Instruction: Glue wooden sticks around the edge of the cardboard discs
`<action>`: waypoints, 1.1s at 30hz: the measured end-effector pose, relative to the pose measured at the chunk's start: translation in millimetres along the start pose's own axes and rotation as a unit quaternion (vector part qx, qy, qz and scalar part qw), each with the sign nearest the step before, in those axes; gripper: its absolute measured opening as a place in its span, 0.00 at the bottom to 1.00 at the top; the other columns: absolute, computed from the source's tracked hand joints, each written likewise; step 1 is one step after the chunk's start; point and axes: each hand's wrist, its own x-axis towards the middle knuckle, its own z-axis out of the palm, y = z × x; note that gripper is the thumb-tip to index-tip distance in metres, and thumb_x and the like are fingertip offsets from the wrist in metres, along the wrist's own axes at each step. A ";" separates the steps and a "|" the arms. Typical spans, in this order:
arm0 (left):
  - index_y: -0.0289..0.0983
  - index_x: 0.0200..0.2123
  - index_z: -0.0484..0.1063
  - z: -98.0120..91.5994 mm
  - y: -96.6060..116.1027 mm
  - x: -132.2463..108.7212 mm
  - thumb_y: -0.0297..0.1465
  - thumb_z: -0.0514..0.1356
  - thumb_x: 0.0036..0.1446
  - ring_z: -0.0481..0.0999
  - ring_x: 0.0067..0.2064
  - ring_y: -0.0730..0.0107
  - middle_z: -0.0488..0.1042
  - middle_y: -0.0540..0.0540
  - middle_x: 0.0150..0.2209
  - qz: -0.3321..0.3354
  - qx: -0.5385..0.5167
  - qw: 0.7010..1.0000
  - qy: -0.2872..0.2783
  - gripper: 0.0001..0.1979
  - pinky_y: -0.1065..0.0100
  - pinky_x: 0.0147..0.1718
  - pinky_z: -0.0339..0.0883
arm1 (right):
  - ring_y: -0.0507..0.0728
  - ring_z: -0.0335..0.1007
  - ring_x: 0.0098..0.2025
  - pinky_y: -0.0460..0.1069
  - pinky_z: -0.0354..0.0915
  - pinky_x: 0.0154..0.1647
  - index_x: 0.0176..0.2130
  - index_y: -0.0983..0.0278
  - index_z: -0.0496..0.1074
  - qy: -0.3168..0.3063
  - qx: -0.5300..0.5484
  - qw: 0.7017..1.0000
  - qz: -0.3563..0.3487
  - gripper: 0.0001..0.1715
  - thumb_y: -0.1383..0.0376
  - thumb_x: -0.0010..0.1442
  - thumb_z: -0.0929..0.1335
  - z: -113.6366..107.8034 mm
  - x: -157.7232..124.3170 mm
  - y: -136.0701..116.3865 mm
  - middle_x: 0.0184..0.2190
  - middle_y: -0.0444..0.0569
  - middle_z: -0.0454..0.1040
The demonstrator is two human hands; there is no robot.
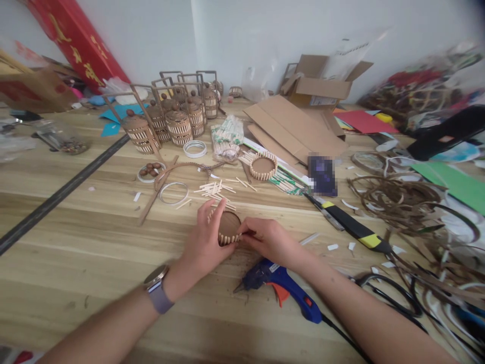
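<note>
A small round brown base [229,222] lies on the table, with short wooden sticks [228,238] standing along part of its rim. My left hand [206,235] grips it from the left, thumb at the near side and fingers at the far side. At its right edge, the fingertips of my right hand [265,235] are pinched together; whatever is between them is too hidden to name. Just beyond my hands lies a loose pile of short sticks [216,189]. A blue glue gun [282,283] with an orange trigger rests below my right hand, nozzle pointing left.
Several finished lantern-like baskets [179,125] stand at the back left. Another stick-rimmed ring [263,167] sits beyond the pile. A yellow-black utility knife [346,225], coiled brown strips [397,197] and cardboard [295,126] lie to the right. White tape rolls [194,148] are further back.
</note>
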 end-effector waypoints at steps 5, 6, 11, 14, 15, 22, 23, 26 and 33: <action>0.45 0.66 0.42 0.7 0.2 -0.3 0.27 0.69 0.45 0.57 0.64 0.42 0.53 0.34 0.61 -0.004 -0.005 1.000 0.002 0.52 0.42 0.55 0.63 | 0.51 0.71 0.30 0.44 0.63 0.32 0.33 0.64 0.72 0.001 -0.004 1.000 -0.008 0.08 0.75 0.58 0.66 -0.6 1.0 -0.2 0.30 0.44 0.77; 0.45 0.66 0.42 1.0 0.0 -0.4 0.27 0.70 0.44 0.57 0.64 0.42 0.54 0.34 0.61 -0.005 -0.007 1.000 0.002 0.52 0.42 0.55 0.63 | 0.51 0.71 0.31 0.44 0.62 0.32 0.33 0.64 0.72 0.001 -0.005 1.000 -0.006 0.08 0.75 0.58 0.66 -0.7 1.2 -0.3 0.29 0.44 0.77; 0.46 0.66 0.42 1.5 -0.5 0.0 0.28 0.72 0.42 0.58 0.63 0.42 0.54 0.35 0.60 -0.005 -0.011 1.000 0.006 0.55 0.42 0.55 0.64 | 0.52 0.71 0.31 0.44 0.62 0.32 0.34 0.63 0.72 -0.001 -0.015 1.000 -0.005 0.08 0.75 0.58 0.66 -1.3 1.8 -0.6 0.30 0.44 0.77; 0.47 0.66 0.41 1.5 0.3 0.6 0.29 0.72 0.42 0.58 0.63 0.43 0.54 0.36 0.60 -0.009 -0.009 1.000 0.005 0.55 0.42 0.55 0.64 | 0.52 0.71 0.31 0.44 0.62 0.32 0.34 0.63 0.72 0.001 -0.017 1.000 -0.003 0.08 0.75 0.57 0.66 -0.6 1.9 -0.2 0.30 0.44 0.77; 0.47 0.66 0.41 1.8 0.6 0.8 0.29 0.72 0.42 0.58 0.63 0.43 0.54 0.36 0.60 -0.011 -0.008 1.000 0.006 0.55 0.42 0.54 0.64 | 0.52 0.70 0.31 0.44 0.62 0.32 0.33 0.63 0.72 0.000 -0.019 1.000 -0.002 0.08 0.75 0.57 0.67 0.0 2.0 -0.2 0.29 0.44 0.76; 0.46 0.66 0.43 5.5 3.1 -0.3 0.29 0.69 0.47 0.59 0.63 0.44 0.53 0.35 0.60 -0.012 -0.010 1.000 0.022 0.49 0.43 0.55 0.64 | 0.51 0.69 0.29 0.45 0.62 0.31 0.35 0.63 0.72 -0.016 -0.032 0.999 0.010 0.07 0.74 0.56 0.67 -3.2 1.5 -8.5 0.29 0.43 0.75; 0.46 0.66 0.43 4.9 3.6 -0.6 0.29 0.69 0.47 0.59 0.63 0.43 0.53 0.36 0.60 -0.012 -0.017 1.000 0.017 0.50 0.43 0.55 0.64 | 0.52 0.69 0.29 0.45 0.63 0.31 0.37 0.63 0.73 -0.017 -0.039 0.999 0.005 0.07 0.73 0.55 0.68 -6.8 1.9 -9.9 0.30 0.44 0.75; 0.48 0.66 0.42 -0.4 4.8 -1.6 0.30 0.70 0.44 0.58 0.63 0.42 0.51 0.36 0.61 -0.010 -0.036 0.999 -0.002 0.53 0.43 0.55 0.64 | 0.53 0.69 0.30 0.47 0.63 0.30 0.43 0.63 0.73 0.043 -0.060 0.997 -0.016 0.11 0.66 0.59 0.68 -22.2 9.4 -9.5 0.32 0.46 0.76; 0.46 0.67 0.40 -20.3 8.1 -6.9 0.37 0.69 0.49 0.58 0.64 0.42 0.53 0.35 0.62 0.110 -0.035 0.992 0.047 0.51 0.43 0.58 0.60 | 0.59 0.69 0.44 0.54 0.63 0.48 0.39 0.64 0.74 0.056 -0.247 0.960 -0.122 0.13 0.68 0.67 0.61 -37.5 76.3 9.7 0.38 0.53 0.76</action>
